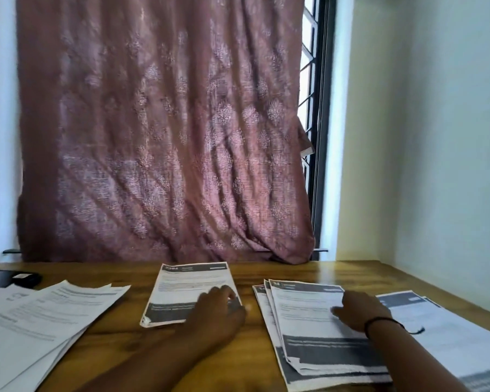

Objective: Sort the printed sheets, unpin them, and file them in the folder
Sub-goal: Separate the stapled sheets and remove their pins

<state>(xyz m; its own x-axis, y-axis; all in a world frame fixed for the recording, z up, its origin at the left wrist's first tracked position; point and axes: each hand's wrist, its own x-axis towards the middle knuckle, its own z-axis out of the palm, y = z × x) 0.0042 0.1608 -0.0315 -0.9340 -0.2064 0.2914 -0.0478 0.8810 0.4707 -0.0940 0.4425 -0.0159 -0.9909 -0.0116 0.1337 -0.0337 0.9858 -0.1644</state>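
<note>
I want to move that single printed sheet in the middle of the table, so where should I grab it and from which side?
Take the single sheet at its near right corner, where the left hand already rests. It lies flat on the wooden table, so probably slide a thumb under that edge from the table's bare strip on its right and pinch. The fanned pile under the right hand lies apart, so it should not get in the way.

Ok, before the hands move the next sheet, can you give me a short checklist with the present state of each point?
1. Left hand rests on the middle sheet: ok.
2. Right hand rests on the fanned stack: ok.
3. Piles lie apart on the table: ok between the middle sheet and the fanned stack; the far right pile overlaps the stack's edge: not ok.
4. Left pile squared: not ok, the sheets are splayed.
5. Pins removed: cannot tell.
6. Folder ready: cannot tell, none is clearly visible.
</note>
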